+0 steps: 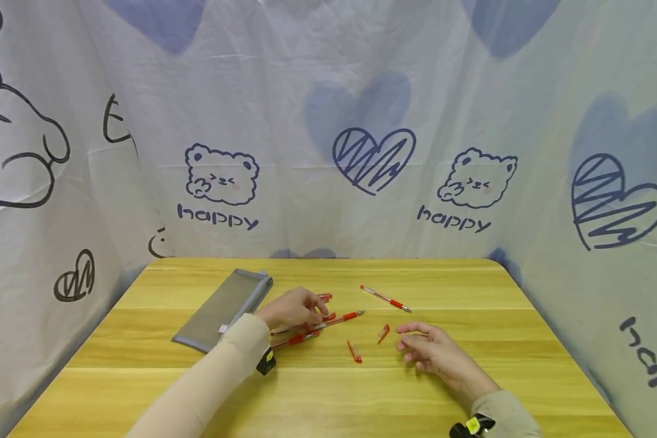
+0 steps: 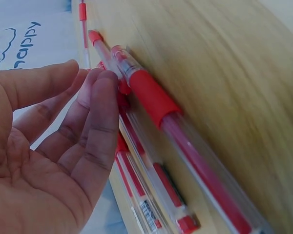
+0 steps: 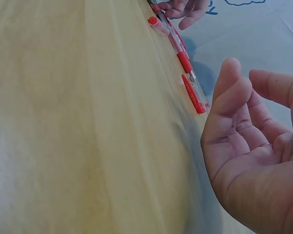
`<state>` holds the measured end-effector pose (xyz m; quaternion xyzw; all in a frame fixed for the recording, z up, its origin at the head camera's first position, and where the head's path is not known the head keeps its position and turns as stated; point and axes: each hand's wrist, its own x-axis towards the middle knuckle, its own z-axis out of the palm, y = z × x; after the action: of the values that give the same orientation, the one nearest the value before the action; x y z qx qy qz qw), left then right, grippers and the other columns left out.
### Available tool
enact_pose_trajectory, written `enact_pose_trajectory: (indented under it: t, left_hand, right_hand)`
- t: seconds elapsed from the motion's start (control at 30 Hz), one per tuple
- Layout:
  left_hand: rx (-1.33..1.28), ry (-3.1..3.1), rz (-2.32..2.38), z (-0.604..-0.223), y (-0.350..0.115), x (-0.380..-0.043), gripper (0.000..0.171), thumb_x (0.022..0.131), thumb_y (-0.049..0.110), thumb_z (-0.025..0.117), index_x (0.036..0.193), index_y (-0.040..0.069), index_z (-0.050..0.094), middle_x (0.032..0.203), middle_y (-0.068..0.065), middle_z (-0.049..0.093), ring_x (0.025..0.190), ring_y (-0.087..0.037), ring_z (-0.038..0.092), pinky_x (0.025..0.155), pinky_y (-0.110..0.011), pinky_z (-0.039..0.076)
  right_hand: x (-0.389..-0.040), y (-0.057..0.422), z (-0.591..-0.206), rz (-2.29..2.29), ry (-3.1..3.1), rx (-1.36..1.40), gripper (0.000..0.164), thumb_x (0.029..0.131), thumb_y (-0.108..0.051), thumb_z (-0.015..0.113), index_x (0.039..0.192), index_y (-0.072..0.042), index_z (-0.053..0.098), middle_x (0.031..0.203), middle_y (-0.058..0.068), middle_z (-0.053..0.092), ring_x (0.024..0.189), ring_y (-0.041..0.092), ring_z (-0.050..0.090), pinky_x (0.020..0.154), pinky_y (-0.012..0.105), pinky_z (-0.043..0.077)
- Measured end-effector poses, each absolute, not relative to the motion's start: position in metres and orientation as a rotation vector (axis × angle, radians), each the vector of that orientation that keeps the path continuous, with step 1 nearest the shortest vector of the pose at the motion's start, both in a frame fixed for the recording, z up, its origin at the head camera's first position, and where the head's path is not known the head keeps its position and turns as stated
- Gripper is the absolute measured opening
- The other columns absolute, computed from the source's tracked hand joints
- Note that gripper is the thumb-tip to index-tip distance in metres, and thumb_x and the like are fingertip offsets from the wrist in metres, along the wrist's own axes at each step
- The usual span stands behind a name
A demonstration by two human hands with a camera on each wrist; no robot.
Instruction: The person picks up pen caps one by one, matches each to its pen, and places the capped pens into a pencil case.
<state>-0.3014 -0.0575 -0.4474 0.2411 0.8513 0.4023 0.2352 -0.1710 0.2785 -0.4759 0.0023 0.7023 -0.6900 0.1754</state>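
In the head view, my left hand (image 1: 294, 308) is over a group of red gel pens (image 1: 297, 340), with a pen whose tip shows (image 1: 346, 319) passing just below its fingertips. Up close in the left wrist view, the thumb stands apart from the bent fingers, and a pen with a red grip (image 2: 154, 97) lies beside them. My right hand (image 1: 440, 358) hovers at the right with loosely bent fingers and nothing in them. Nearest to it is a red pen cap (image 1: 383, 333). A second cap (image 1: 354, 351) lies closer to the front.
A grey mesh zip pouch (image 1: 213, 310) lies flat at the left, partly behind the left wrist. Farther back, one more red pen (image 1: 385, 298) lies at a slant. Printed cloth (image 1: 295, 201) hangs behind and beside the wooden table (image 1: 416, 404).
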Motion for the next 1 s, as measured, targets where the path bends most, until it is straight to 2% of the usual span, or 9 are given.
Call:
enact_pose_trajectory:
  t: [0.13,0.33,0.57,0.83,1.0]
  left_hand:
    - [0.653,2.339,1.126,-0.452,-0.052,-0.306,0.017,0.101,0.004,0.07,0.115,0.003,0.078,0.099,-0.012,0.076,0.072,-0.017,0.071,0.069,-0.032,0.063]
    - [0.656,2.328,1.177,-0.455,-0.045,-0.312,0.017,0.103,0.006,0.068,0.117,0.003,0.077,0.109,-0.013,0.076,0.081,-0.019,0.069,0.073,-0.035,0.064]
    - [0.715,2.334,1.163,-0.453,-0.033,-0.312,0.021,0.1,0.002,0.067,0.117,0.001,0.077,0.1,-0.018,0.077,0.075,-0.019,0.066,0.069,-0.032,0.061]
    - [0.72,2.271,1.195,-0.45,-0.023,-0.31,0.022,0.101,0.0,0.066,0.12,-0.003,0.075,0.107,-0.02,0.079,0.084,-0.023,0.072,0.076,-0.037,0.063]
    - [0.735,2.269,1.182,-0.447,-0.015,-0.307,0.024,0.097,-0.006,0.068,0.119,-0.004,0.075,0.103,-0.022,0.079,0.076,-0.02,0.067,0.071,-0.036,0.06]
  right_hand:
    - [-0.171,0.281,-0.476,-1.958,1.973,0.017,0.04,0.111,-0.028,0.061,0.143,-0.004,0.056,0.105,-0.005,0.074,0.082,0.004,0.068,0.062,0.018,0.051]
    - [-0.172,0.284,-0.477,-1.946,1.982,0.019,0.041,0.111,-0.03,0.06,0.144,-0.005,0.056,0.106,-0.004,0.073,0.082,0.005,0.068,0.06,0.017,0.049]
    - [-0.173,0.287,-0.477,-1.95,1.989,0.026,0.041,0.111,-0.03,0.061,0.143,-0.005,0.056,0.105,-0.004,0.074,0.081,0.004,0.068,0.06,0.017,0.049]
    - [-0.172,0.29,-0.476,-1.941,2.011,0.033,0.043,0.112,-0.029,0.059,0.145,-0.003,0.055,0.106,-0.004,0.073,0.082,0.004,0.068,0.061,0.018,0.05]
    - [-0.171,0.293,-0.475,-1.949,2.01,0.026,0.042,0.112,-0.029,0.059,0.144,-0.002,0.055,0.106,-0.004,0.073,0.082,0.005,0.069,0.061,0.018,0.05]
